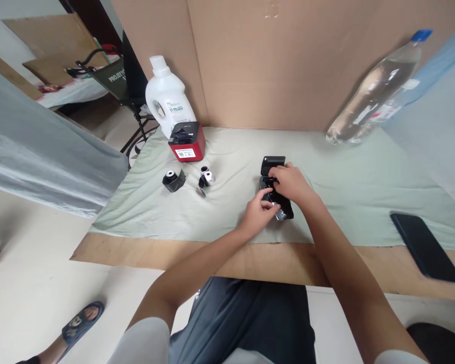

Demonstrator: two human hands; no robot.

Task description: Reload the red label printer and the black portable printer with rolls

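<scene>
**Hands close together on a crinkly black pouch by the black device**

Both hands work at one spot on the counter [227, 260], which is covered by a pale green, wrinkled cloth [349, 192]. The left hand [258, 215] pinches the near end of a glossy black plastic pouch [282, 207], fingers curled on it; the right hand [292, 183] grips its far end from above, just in front of a small boxy black device [273, 164] that the pouch touches or nearly touches.

The film looks thin, slick and creased, so it could slip between the fingers or tear unevenly if pulled hard. A sharp tug could also knock the light device backward or bunch the soft cloth.

Left of the device lie a small black-and-white roll [206, 177] and a squat black pouch with a white roll inside [173, 180]; further left and behind stand a red-and-black box-shaped printer [187, 141] and a white plastic jug [167, 98]. Right of the device, a clear plastic water bottle with a blue cap [379, 88] leans against the brown cardboard wall [273, 65], and could roll. Near the counter's edge lies a flat dark phone [424, 246], easily nudged off by an elbow.
</scene>
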